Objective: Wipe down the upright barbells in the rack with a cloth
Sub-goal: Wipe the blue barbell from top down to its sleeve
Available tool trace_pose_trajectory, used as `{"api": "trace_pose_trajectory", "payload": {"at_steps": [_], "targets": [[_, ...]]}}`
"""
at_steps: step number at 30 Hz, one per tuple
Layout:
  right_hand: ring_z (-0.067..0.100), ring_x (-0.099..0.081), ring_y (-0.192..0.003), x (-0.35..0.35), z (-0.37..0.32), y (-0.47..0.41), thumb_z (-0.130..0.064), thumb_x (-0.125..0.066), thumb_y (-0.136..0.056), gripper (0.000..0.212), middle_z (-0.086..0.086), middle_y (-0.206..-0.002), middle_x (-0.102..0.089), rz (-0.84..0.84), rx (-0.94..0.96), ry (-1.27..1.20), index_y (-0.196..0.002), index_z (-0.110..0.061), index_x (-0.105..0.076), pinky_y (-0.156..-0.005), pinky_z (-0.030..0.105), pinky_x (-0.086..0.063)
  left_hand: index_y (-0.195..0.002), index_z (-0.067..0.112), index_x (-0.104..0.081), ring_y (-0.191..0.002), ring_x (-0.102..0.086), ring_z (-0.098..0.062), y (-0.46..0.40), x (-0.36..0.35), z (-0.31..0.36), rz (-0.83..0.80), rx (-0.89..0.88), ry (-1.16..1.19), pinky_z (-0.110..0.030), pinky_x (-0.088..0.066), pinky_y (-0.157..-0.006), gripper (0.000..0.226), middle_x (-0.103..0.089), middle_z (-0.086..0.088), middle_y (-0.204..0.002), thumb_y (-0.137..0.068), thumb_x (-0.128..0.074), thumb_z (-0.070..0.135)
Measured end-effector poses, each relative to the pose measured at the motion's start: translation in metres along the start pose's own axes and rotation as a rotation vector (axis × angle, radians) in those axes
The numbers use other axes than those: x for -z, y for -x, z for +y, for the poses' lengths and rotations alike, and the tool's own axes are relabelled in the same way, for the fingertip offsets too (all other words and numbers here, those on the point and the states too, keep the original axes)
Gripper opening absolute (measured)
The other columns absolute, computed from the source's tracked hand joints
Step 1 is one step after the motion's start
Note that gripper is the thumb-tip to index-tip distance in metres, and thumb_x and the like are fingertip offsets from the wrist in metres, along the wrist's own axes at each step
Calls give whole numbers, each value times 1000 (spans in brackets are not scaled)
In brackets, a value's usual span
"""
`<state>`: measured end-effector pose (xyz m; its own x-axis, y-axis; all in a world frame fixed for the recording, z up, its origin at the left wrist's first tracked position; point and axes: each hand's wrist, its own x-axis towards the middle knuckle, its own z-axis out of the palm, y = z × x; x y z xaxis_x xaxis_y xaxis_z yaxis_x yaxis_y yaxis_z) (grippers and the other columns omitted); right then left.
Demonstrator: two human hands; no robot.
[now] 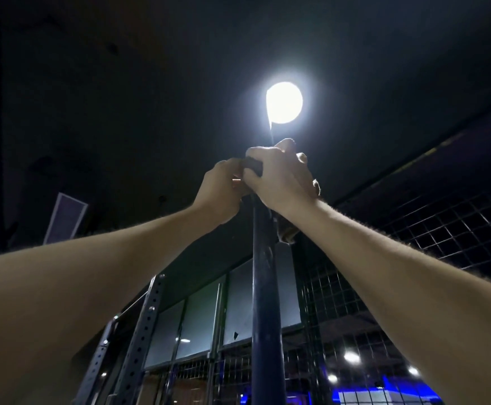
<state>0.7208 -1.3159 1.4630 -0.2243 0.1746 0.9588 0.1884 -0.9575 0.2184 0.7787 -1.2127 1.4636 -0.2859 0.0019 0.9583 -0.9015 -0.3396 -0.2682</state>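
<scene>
I look steeply upward along one upright dark barbell (265, 302) that runs from the bottom of the view to a thin bright tip under a ceiling lamp. Both my hands are raised to its upper part. My right hand (282, 176) is wrapped round the bar with a dark cloth (253, 166) showing between its fingers, and a lighter end of cloth (286, 232) hangs below the wrist. My left hand (221, 191) grips the bar just below and to the left, touching the right hand.
A bright round ceiling lamp (284, 102) glares right above the hands. A perforated steel rack upright (142, 331) leans at lower left. Wire mesh panels (443, 229) stand to the right, and glass panes (200, 320) sit behind the bar. The ceiling is dark.
</scene>
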Motion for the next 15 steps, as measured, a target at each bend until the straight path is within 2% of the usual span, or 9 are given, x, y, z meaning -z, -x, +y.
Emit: {"api": "trace_pose_trajectory", "payload": {"at_steps": [2,4,6,8,10,12,13,15], "targets": [[31,-49,-101,-5,9,0,-25,-53,-88,18,7,-109,-45,57,15,-133,-98,-31,-67,-77,27,-42,-91,26,-64,-84,-61,-11,0,3,2,-25,-9,33,-3,-45,-64,27,-59,10,-92,-88,-62,-1],[22,-53,-93,-9,21,4,-19,-58,-85,19,6,-101,-58,155,9,-286,-96,-28,-71,-72,22,-40,-94,19,-65,-86,-62,-14,-2,5,2,-45,3,29,-10,-48,-72,16,-59,7,-92,-86,-66,4],[18,-60,-84,-14,32,10,-12,-62,-82,17,2,-88,-68,229,-25,-471,-90,-22,-74,-71,25,-45,-102,7,-65,-90,-63,-20,-4,7,1,-52,18,-10,-24,-50,-80,17,-56,4,-92,-86,-66,4],[16,-64,-80,-18,38,15,-8,-64,-81,17,-3,-82,-70,204,-124,-618,-85,-21,-74,-76,30,-51,-104,4,-65,-92,-62,-22,-3,10,2,-54,18,-48,-26,-49,-81,19,-53,7,-87,-86,-66,3],[18,-67,-81,-16,37,13,-9,-66,-78,21,-4,-81,-72,174,-252,-729,-76,-29,-74,-80,37,-55,-108,4,-65,-95,-62,-23,-2,12,3,-48,38,-59,-29,-49,-86,23,-55,4,-93,-85,-66,5],[21,-68,-87,-12,29,6,-10,-67,-77,21,-1,-85,-73,168,-283,-714,-74,-30,-74,-83,38,-54,-109,6,-64,-98,-61,-23,-2,14,2,-48,58,-70,-32,-49,-90,25,-57,-1,-104,-85,-67,7],[22,-67,-92,-9,22,2,-13,-68,-77,17,1,-91,-73,155,-245,-648,-80,-28,-76,-85,36,-53,-108,7,-63,-98,-61,-22,-3,15,1,-49,58,-76,-31,-50,-89,23,-58,-3,-107,-85,-68,8],[21,-62,-98,-6,6,-4,-32,-69,-81,13,5,-105,-66,102,-159,-484,-91,-29,-76,-87,32,-50,-104,9,-62,-94,-61,-20,-3,17,2,-56,39,-70,-23,-52,-78,20,-60,-3,-105,-85,-68,8]]}}
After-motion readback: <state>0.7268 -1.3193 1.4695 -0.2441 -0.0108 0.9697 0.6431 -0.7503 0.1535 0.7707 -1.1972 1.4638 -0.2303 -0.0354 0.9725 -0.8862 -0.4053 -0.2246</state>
